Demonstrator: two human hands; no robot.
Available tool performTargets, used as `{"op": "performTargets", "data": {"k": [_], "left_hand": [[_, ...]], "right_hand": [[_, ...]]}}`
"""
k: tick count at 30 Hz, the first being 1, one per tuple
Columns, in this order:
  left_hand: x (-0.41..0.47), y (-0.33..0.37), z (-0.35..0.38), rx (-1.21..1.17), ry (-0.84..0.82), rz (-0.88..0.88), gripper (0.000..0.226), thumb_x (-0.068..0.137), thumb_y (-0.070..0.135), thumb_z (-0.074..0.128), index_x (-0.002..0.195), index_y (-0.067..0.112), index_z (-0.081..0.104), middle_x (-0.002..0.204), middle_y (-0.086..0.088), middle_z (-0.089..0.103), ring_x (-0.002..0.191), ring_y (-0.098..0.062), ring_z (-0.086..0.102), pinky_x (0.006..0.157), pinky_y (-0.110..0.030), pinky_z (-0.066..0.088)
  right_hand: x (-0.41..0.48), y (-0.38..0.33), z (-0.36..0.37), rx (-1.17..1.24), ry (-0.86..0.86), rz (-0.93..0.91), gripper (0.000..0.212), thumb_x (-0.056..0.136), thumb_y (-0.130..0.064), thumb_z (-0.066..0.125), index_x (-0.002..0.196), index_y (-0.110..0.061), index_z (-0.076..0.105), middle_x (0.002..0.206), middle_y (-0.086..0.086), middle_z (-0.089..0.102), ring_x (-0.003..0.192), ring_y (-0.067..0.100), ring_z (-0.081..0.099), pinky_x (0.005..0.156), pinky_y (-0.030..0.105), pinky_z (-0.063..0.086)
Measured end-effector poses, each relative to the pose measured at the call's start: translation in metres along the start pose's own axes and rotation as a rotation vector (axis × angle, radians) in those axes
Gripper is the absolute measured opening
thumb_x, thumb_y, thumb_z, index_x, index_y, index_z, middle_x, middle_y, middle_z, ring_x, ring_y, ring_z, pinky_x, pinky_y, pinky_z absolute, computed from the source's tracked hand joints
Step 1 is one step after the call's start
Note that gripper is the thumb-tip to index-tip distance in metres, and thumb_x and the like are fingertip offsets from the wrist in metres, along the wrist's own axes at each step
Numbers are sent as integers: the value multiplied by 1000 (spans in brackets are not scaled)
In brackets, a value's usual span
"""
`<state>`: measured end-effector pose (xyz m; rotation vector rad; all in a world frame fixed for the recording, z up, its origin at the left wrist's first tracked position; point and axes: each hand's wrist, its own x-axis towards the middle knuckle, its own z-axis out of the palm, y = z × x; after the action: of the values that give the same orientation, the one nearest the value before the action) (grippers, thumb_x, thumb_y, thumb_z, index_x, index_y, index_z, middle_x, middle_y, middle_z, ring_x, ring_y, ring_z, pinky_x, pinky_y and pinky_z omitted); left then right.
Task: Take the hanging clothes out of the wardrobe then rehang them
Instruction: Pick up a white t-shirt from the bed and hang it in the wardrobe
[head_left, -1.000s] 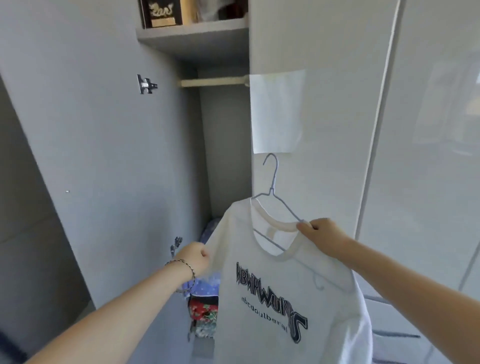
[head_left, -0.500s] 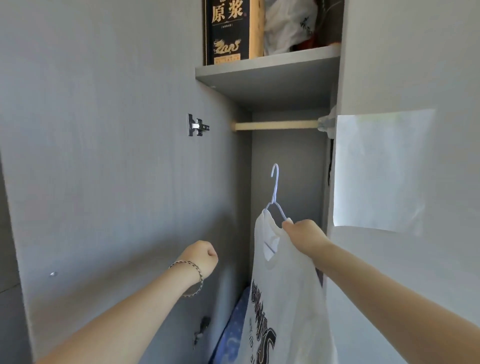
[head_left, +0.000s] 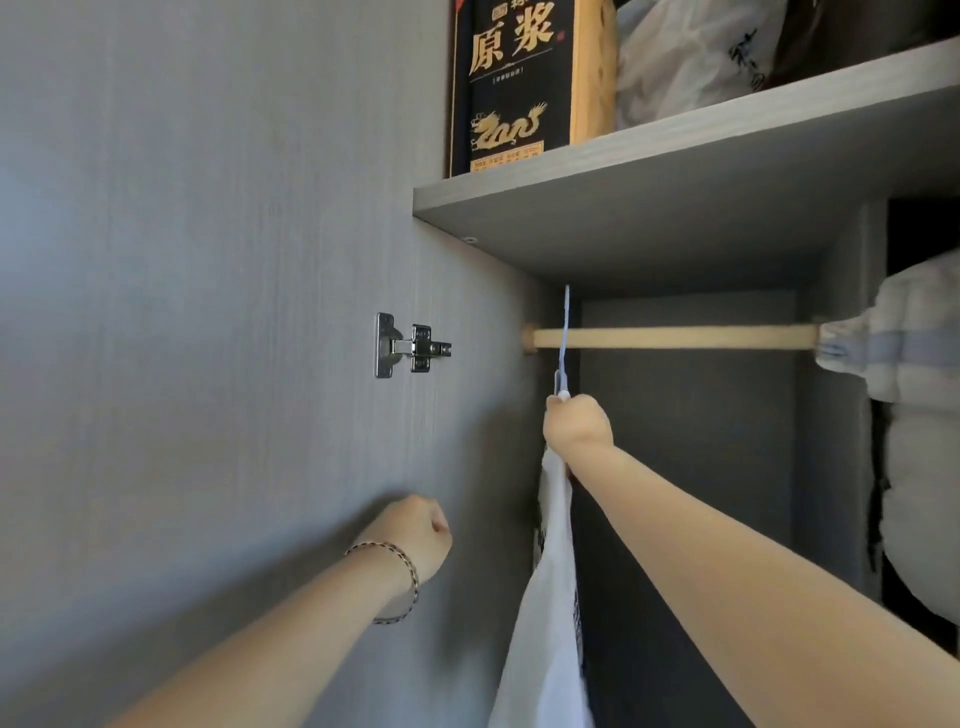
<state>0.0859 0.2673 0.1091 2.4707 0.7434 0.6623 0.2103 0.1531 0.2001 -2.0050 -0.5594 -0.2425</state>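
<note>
**Task status.** The right hand (head_left: 577, 423) gripped the hanger (head_left: 563, 338) at its neck, fingers closed round the wire and the collar of the shirt (head_left: 550, 597). The hanger was raised inside the wardrobe, near the left end of the rail (head_left: 675, 336). The hook crossed in front of the rail and its tip stood just above it, below the shelf (head_left: 675, 171). The hook appeared edge-on, so it could not be told whether it had caught the rail or merely stood before it. Judged from this, the removal was done for this shirt and the rehanging was at its last step: seat the hook, then release. Whether other clothes remained to be handled could not be told.

**Orientation.** The hook pointed straight up. The shirt hung straight down from the right hand, its long axis vertical. It faced the camera edge-on, so the shoulder line ran front to back, roughly square to the rail. This was the correct attitude for hanging.

**Left hand.** The left hand (head_left: 421, 535) was curled into a fist and held nothing. It was raised close to the inner face of the door (head_left: 208, 364), below the hinge (head_left: 410, 345). Contact with the door could not be confirmed.
</note>
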Motion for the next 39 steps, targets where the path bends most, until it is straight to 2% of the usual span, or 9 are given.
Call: {"op": "performTargets", "data": {"k": [9, 11, 14, 18, 22, 25, 29, 31, 39], "left_hand": [[31, 1, 8, 36, -51, -5, 19, 87, 17, 46, 74, 25, 55, 88, 0, 67, 88, -21, 68, 80, -28, 53], [30, 0, 8, 76, -60, 5, 16, 88, 18, 45, 79, 26, 56, 97, -1, 68, 88, -21, 67, 81, -27, 53], [29, -2, 4, 119, -66, 15, 15, 88, 20, 46, 78, 27, 55, 92, 0, 67, 80, -19, 64, 79, -27, 53], [24, -4, -4, 170, -118, 24, 16, 88, 20, 47, 75, 25, 55, 86, 2, 66, 81, -19, 65, 81, -28, 53], [11, -5, -3, 143, -193, 50, 16, 88, 17, 44, 78, 21, 56, 96, -5, 68, 93, -23, 67, 81, -29, 52], [-3, -10, 4, 116, -247, 85, 16, 89, 17, 43, 84, 18, 57, 100, -9, 69, 94, -25, 67, 70, -27, 48], [-36, -16, 22, 169, -407, 190, 17, 91, 15, 40, 87, 15, 57, 87, -11, 69, 72, -23, 62, 64, -24, 44], [-57, -15, 34, 249, -457, 288, 14, 89, 13, 40, 81, 17, 51, 79, -7, 57, 69, -19, 52, 62, -24, 40], [-203, 49, 113, 416, -710, 695, 18, 90, 19, 41, 75, 21, 50, 82, 0, 61, 86, -23, 63, 75, -29, 48]], "right_hand": [[68, 30, 59, -68, -121, 23, 30, 97, -14, 41, 120, 0, 53, 123, 18, 57, 118, 31, 53, 86, 30, 43], [70, 29, 73, -74, -183, -1, 8, 90, -7, 46, 93, -7, 54, 103, 14, 57, 107, 30, 58, 74, 26, 41], [74, 29, 86, -119, -233, -95, 21, 83, -12, 51, 66, -13, 38, 79, 7, 51, 80, 25, 54, 70, 28, 42], [53, 27, 88, -287, -337, -223, 43, 93, -51, 41, 87, -12, 57, 98, 8, 61, 92, 22, 56, 85, 32, 45], [3, 36, 76, -364, -360, -289, 42, 97, -44, 37, 117, -9, 52, 116, 10, 57, 98, 25, 55, 83, 34, 43], [-43, 53, 60, -367, -394, -193, 33, 94, -33, 44, 118, -12, 54, 108, 5, 57, 101, 25, 59, 80, 30, 45], [-114, 90, 36, -308, -378, 20, 20, 89, -16, 43, 80, -4, 57, 83, 14, 62, 67, 17, 49, 68, 30, 47], [-158, 112, 20, -286, -407, 136, 25, 89, -13, 43, 92, 5, 60, 90, 21, 64, 72, 18, 51, 69, 29, 47], [-348, 197, -89, -362, -365, 479, 14, 90, -15, 48, 77, -17, 56, 72, -1, 61, 57, 8, 54, 54, 15, 43]]}}
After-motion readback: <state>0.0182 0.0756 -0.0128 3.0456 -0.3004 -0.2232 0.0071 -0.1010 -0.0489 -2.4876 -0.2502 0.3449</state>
